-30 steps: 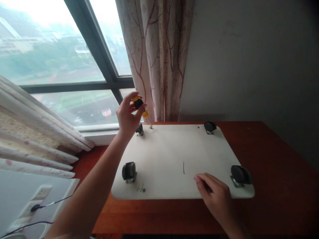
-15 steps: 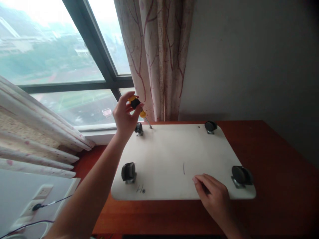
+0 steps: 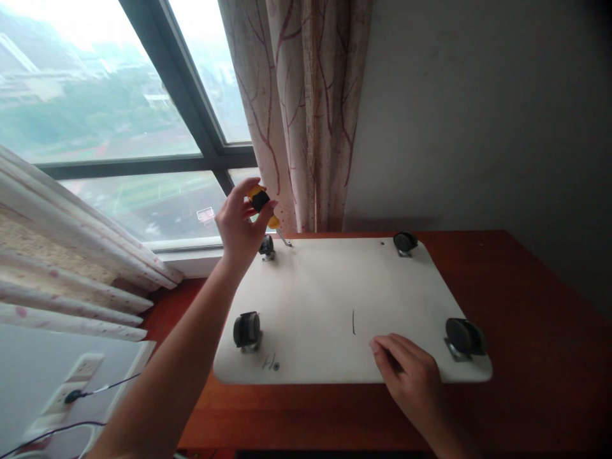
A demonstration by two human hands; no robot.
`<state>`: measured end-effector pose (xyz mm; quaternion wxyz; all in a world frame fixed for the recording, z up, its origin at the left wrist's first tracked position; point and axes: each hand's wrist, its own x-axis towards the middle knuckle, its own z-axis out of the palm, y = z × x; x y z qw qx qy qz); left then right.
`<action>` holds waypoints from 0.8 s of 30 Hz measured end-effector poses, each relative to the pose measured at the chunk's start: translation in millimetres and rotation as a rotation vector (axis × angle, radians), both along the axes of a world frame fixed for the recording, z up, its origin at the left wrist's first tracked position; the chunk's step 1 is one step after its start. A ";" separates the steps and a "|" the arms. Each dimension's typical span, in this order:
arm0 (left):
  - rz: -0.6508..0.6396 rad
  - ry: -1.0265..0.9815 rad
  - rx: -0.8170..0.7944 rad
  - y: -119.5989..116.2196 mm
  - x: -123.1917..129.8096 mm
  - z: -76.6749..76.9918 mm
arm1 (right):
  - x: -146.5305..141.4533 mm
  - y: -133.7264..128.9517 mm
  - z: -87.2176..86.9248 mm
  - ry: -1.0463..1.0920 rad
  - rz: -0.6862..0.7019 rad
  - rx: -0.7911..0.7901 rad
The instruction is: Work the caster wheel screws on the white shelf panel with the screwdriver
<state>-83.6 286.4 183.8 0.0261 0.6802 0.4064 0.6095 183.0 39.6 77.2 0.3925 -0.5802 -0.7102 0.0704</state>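
Note:
My left hand point(image 3: 243, 220) is closed around the yellow and black handle of a screwdriver point(image 3: 261, 199). The tool slants down to the right, and its metal tip meets a small screw point(image 3: 289, 244) at the far edge of a white board point(image 3: 315, 293). Just left of the tip stands a black caster wheel point(image 3: 267, 247), partly behind my wrist. Over the board's near edge rests my right hand point(image 3: 406, 373), fingers curled together and no object showing in them. Other casters sit at the near left point(image 3: 247, 330), far right point(image 3: 404, 243) and near right point(image 3: 463, 338) corners.
The board lies on a reddish-brown wooden table point(image 3: 530, 357). Behind it hang patterned curtains point(image 3: 306, 115) beside a window point(image 3: 109, 115). A wall socket with a black plug point(image 3: 72, 396) and cables is at the lower left. A grey wall point(image 3: 478, 115) rises behind the table.
My left hand and the screwdriver handle have shifted very slightly, with the tip still at the same screw. My right hand stays where it was.

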 end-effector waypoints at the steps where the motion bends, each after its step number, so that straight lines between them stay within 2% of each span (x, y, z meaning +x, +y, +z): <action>1: 0.002 -0.005 0.004 0.6 0.5 -0.2 | 0.0 -0.1 -0.6 -0.001 0.002 0.000; 17: 0.050 0.078 0.008 -2.1 3.2 2.9 | -0.9 1.0 0.1 0.000 0.015 0.053; 24: 0.057 0.040 0.024 -1.1 5.4 2.5 | 0.2 0.8 -0.9 -0.001 0.017 0.050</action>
